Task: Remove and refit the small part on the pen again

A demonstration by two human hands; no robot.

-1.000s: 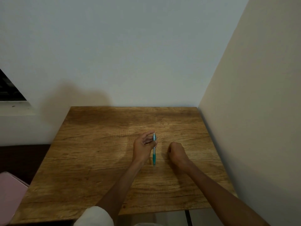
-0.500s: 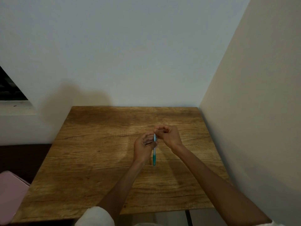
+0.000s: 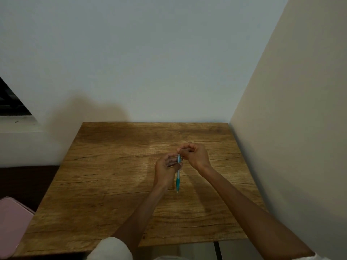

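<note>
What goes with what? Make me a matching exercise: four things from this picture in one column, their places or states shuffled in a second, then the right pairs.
Things:
1. pen
2. left hand
3. right hand
4. pink thing

Places or states:
A. at the pen's far end, fingers curled
B. beside the table's near left corner
C. grips the pen's middle
D. teal and clear, tip pointing toward the camera

Pairs: 1-D, 2-C, 3-A, 4-B
</note>
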